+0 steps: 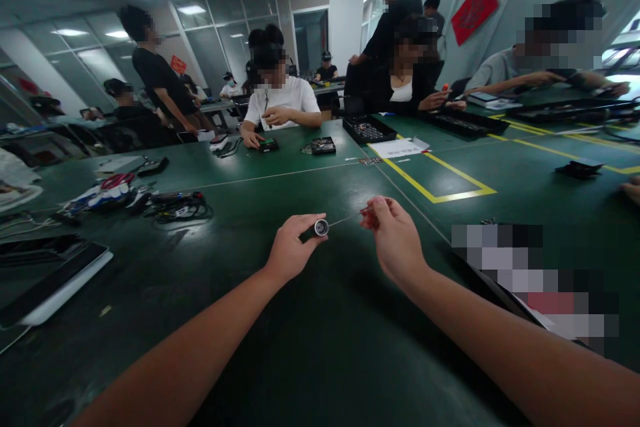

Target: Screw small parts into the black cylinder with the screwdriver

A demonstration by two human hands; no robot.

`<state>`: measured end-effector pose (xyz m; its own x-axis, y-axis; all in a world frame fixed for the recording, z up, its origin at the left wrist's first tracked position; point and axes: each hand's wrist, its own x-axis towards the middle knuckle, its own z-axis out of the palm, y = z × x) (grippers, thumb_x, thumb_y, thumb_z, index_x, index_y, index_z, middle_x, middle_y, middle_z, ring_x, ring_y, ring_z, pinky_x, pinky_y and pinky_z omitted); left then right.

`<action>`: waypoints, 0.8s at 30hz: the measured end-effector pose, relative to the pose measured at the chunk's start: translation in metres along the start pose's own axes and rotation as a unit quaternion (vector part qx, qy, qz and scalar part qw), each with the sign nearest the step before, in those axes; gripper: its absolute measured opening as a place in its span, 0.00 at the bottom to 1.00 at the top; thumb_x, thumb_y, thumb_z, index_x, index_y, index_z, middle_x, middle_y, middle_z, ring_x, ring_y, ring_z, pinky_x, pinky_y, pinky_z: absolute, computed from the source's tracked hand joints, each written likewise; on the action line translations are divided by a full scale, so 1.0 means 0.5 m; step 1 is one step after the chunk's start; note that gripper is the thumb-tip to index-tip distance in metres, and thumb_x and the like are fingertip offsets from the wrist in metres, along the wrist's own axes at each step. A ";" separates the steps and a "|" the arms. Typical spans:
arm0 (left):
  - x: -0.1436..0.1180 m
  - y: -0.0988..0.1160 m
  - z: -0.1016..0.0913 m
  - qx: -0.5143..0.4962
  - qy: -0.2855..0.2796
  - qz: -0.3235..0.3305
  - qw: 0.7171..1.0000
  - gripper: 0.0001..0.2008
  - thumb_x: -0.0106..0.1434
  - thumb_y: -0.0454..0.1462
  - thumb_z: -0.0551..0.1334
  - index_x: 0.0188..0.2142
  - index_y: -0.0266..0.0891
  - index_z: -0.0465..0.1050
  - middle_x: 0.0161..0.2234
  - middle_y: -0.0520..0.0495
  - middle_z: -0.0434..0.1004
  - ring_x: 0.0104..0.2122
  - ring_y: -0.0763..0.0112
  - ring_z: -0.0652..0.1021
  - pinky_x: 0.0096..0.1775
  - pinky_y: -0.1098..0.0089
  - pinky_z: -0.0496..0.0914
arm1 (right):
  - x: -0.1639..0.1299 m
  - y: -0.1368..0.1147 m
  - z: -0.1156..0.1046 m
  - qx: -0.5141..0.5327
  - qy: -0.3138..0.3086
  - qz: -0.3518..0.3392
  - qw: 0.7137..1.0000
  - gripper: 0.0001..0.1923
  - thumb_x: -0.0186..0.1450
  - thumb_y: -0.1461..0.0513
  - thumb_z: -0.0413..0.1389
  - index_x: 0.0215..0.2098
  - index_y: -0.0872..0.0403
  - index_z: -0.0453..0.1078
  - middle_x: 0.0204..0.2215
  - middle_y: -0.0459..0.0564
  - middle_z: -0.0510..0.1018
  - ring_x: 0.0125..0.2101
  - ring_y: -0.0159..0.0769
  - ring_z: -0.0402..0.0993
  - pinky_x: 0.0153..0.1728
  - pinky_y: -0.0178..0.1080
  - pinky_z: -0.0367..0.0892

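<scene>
The green table (310, 347) stretched wide under me, other people busy along its far side. My left hand (290, 250) was curled shut around a small dark cylinder (316, 229), its silvery round end facing right, held just above the mat. A thin metal shaft ran from that end across to my right hand (395, 237), whose fingers were pinched together on a red-handled screwdriver (369, 213). Both forearms reached forward from the bottom edge, wrists angled in toward each other, hands near but apart.
</scene>
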<state>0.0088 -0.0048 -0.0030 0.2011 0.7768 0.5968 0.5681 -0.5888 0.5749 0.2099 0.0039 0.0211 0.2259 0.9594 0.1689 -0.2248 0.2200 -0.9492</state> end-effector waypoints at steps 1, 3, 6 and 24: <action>0.000 -0.001 0.000 0.000 -0.001 -0.004 1.000 0.21 0.61 0.31 0.71 0.53 0.46 0.77 0.50 0.46 0.80 0.50 0.59 0.78 0.55 0.54 0.72 | -0.002 -0.001 0.000 -0.020 -0.006 -0.021 1.000 0.12 0.67 0.51 0.55 0.34 0.50 0.69 0.28 0.44 0.74 0.29 0.35 0.70 0.34 0.41 0.67; -0.001 0.000 0.000 0.000 -0.002 -0.007 1.000 0.21 0.61 0.32 0.71 0.53 0.46 0.77 0.50 0.46 0.80 0.51 0.59 0.78 0.55 0.54 0.72 | -0.009 -0.005 0.000 -0.061 -0.024 -0.056 0.996 0.12 0.69 0.51 0.54 0.36 0.50 0.70 0.28 0.45 0.74 0.30 0.35 0.71 0.35 0.41 0.67; -0.002 0.004 -0.001 -0.001 -0.004 -0.007 1.000 0.21 0.60 0.31 0.71 0.53 0.46 0.76 0.50 0.46 0.80 0.50 0.60 0.78 0.55 0.55 0.71 | -0.018 -0.012 0.000 -0.116 -0.049 -0.092 0.988 0.12 0.70 0.52 0.53 0.38 0.51 0.70 0.29 0.46 0.75 0.31 0.36 0.72 0.37 0.42 0.67; -0.002 0.015 0.004 0.042 -0.072 -0.086 0.993 0.21 0.64 0.34 0.69 0.56 0.51 0.74 0.53 0.48 0.79 0.52 0.57 0.77 0.63 0.42 0.58 | -0.042 -0.041 -0.008 -0.263 -0.131 -0.206 0.933 0.17 0.74 0.53 0.47 0.37 0.51 0.72 0.25 0.44 0.73 0.25 0.34 0.69 0.29 0.38 0.60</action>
<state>0.0144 -0.0095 -0.0002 0.2030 0.8918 0.4042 0.6673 -0.4281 0.6094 0.2135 -0.0213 0.0360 -0.0647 0.8374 0.5427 0.3420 0.5295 -0.7763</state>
